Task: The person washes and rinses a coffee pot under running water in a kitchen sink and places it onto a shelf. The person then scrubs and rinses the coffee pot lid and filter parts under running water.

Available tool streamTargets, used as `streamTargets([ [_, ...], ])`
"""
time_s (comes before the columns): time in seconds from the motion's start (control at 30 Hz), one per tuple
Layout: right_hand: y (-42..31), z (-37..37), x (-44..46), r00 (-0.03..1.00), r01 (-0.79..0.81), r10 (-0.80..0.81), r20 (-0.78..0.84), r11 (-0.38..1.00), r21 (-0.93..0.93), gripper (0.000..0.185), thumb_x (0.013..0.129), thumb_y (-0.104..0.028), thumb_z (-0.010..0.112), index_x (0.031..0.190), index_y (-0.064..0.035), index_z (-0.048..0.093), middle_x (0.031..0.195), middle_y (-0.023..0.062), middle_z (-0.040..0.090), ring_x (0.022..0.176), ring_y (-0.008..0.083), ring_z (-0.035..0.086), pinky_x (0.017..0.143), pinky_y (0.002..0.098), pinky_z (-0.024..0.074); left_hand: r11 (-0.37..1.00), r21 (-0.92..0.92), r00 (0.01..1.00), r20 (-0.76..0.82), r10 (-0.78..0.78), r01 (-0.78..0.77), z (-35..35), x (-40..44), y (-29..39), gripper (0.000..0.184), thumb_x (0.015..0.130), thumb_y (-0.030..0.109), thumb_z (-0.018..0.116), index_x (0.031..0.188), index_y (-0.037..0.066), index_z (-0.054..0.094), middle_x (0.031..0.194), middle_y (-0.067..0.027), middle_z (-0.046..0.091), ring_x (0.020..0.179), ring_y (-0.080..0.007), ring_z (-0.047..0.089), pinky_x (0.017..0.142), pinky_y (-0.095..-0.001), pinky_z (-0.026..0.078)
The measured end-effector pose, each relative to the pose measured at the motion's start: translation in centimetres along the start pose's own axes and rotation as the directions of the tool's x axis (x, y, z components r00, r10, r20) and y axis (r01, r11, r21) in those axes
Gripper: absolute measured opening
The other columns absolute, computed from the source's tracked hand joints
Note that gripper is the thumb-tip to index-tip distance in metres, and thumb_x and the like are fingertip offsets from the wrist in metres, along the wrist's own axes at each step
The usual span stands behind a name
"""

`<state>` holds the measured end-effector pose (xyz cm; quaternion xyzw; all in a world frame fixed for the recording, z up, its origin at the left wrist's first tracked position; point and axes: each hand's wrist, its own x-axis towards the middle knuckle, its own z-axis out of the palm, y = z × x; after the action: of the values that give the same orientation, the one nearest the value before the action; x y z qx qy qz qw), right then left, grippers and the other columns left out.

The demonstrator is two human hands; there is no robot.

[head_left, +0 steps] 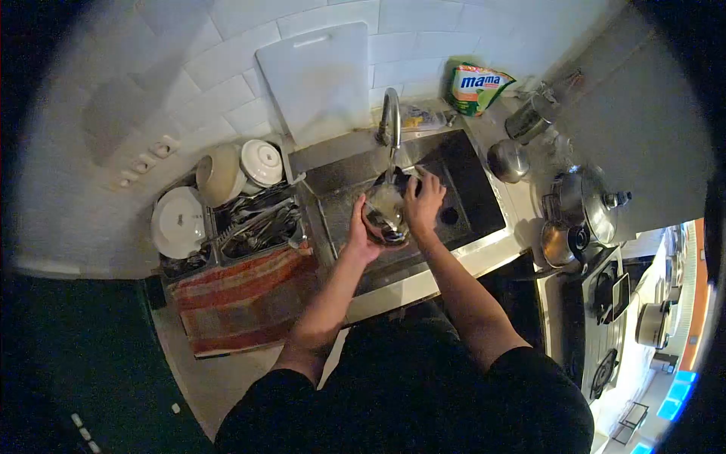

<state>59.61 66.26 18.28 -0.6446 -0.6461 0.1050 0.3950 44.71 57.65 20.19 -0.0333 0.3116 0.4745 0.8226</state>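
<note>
Over the dark sink (480, 181), my left hand (361, 236) is wrapped round the lower left side of a shiny metal bowl (387, 212). Water runs from the curved faucet (391, 117) into the bowl, which is tilted beneath the spout. My right hand (425, 198) is at the bowl's right rim, fingers bent; whether it holds something small there cannot be made out. The bowl's underside is partly hidden by my left palm.
Left of the sink, a rack holds white bowls (181, 221) and cutlery (261, 223) beside a striped cloth (242, 299). Behind stand a cutting board (318, 83) and a detergent pouch (476, 89). Pots (586, 204) and a stove (597, 333) are at right.
</note>
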Motion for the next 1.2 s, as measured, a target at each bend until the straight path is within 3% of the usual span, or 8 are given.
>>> streamTargets([
  [0.2, -6.4, -0.6, -4.5, 0.862, 0.472, -0.426, 0.274, 0.872, -0.129, 0.049, 0.103, -0.032, 0.059, 0.147, -0.0105, 0.059, 0.144, 0.0187, 0.059, 0.141, 0.0439, 0.045, 0.120, 0.0613, 0.0287, 0.900, -0.344, 0.916, 0.199, 0.349, -0.269, -7.5, 8.8, -4.3, 0.105, 0.080, 0.090, 0.049, 0.159, 0.021, 0.041, 0.162, -0.0145, 0.043, 0.143, -0.0408, 0.046, 0.110, -0.0690, 0.039],
  [0.43, -5.0, -1.2, 1.0, 0.465, 0.505, -0.665, 0.585, 0.742, 0.442, 0.047, 0.109, -0.037, 0.049, 0.151, -0.0166, 0.056, 0.149, 0.0203, 0.056, 0.147, 0.0447, 0.041, 0.126, 0.0652, 0.0162, 0.968, -0.225, 0.994, -0.056, 0.097, -0.107, -0.8, -2.7, -1.0, 0.111, 0.077, 0.092, 0.050, 0.159, 0.019, 0.039, 0.157, -0.0172, 0.046, 0.139, -0.0401, 0.050, 0.107, -0.0669, 0.044],
  [0.53, -5.8, -2.1, -0.5, 0.678, 0.649, -0.637, 0.366, 0.753, 0.109, 0.048, 0.110, -0.035, 0.045, 0.156, -0.0228, 0.049, 0.156, 0.0203, 0.049, 0.149, 0.0438, 0.039, 0.125, 0.0652, 0.0185, 0.952, -0.206, 0.970, -0.135, 0.203, -0.227, -1.1, -1.9, -1.4, 0.101, 0.079, 0.090, 0.052, 0.158, 0.028, 0.040, 0.160, -0.0142, 0.045, 0.139, -0.0414, 0.051, 0.105, -0.0750, 0.041],
  [0.63, -4.9, -2.7, -0.2, 0.605, 0.738, -0.678, 0.418, 0.675, 0.028, 0.050, 0.109, -0.032, 0.048, 0.159, -0.0278, 0.045, 0.157, 0.0211, 0.048, 0.150, 0.0426, 0.039, 0.123, 0.0678, 0.0199, 0.953, -0.044, 0.913, -0.304, 0.273, -0.300, -3.1, -0.7, -1.7, 0.100, 0.080, 0.088, 0.057, 0.158, 0.027, 0.039, 0.156, -0.0136, 0.049, 0.136, -0.0397, 0.053, 0.104, -0.0749, 0.042],
  [0.77, -0.1, 0.3, 3.4, 0.750, 0.558, -0.467, 0.468, 0.827, -0.068, 0.054, 0.099, -0.017, 0.054, 0.152, -0.0095, 0.049, 0.156, 0.0213, 0.049, 0.139, 0.0404, 0.051, 0.115, 0.0598, 0.0387, 0.913, 0.257, 0.797, -0.449, 0.404, -0.318, -5.4, -0.4, -2.4, 0.110, 0.075, 0.074, 0.078, 0.156, 0.011, 0.037, 0.149, -0.0188, 0.048, 0.133, -0.0362, 0.053, 0.104, -0.0629, 0.046],
  [0.83, -0.3, 0.3, 5.9, 0.782, 0.524, -0.442, 0.439, 0.848, -0.078, 0.053, 0.097, -0.014, 0.055, 0.149, -0.0052, 0.051, 0.156, 0.0195, 0.049, 0.135, 0.0406, 0.053, 0.111, 0.0569, 0.0430, 0.743, 0.558, 0.589, -0.477, 0.652, -0.370, -7.7, 0.9, -3.8, 0.113, 0.074, 0.061, 0.088, 0.154, 0.004, 0.033, 0.147, -0.0201, 0.048, 0.132, -0.0348, 0.053, 0.106, -0.0558, 0.046],
  [0.9, 0.0, 0.9, 7.8, 0.787, 0.562, -0.479, 0.388, 0.817, -0.132, 0.053, 0.095, -0.012, 0.056, 0.147, -0.0039, 0.052, 0.156, 0.0175, 0.050, 0.133, 0.0411, 0.054, 0.108, 0.0553, 0.0459, 0.243, 0.831, 0.300, -0.096, 0.949, -0.501, -5.9, -0.1, -3.8, 0.115, 0.070, 0.045, 0.097, 0.154, 0.002, 0.031, 0.143, -0.0216, 0.049, 0.132, -0.0345, 0.052, 0.112, -0.0474, 0.042],
  [1.2, 0.5, 2.0, 9.5, 0.772, 0.588, -0.381, 0.508, 0.732, -0.344, 0.069, 0.091, -0.009, 0.057, 0.158, -0.0104, 0.042, 0.142, 0.0157, 0.062, 0.129, 0.0426, 0.058, 0.097, 0.0545, 0.0523, -0.244, 0.951, 0.391, 0.302, 0.869, -0.192, 0.5, -4.7, -3.1, 0.113, 0.058, 0.038, 0.100, 0.152, 0.012, 0.043, 0.136, -0.0225, 0.052, 0.129, -0.0419, 0.049, 0.110, -0.0536, 0.042],
])
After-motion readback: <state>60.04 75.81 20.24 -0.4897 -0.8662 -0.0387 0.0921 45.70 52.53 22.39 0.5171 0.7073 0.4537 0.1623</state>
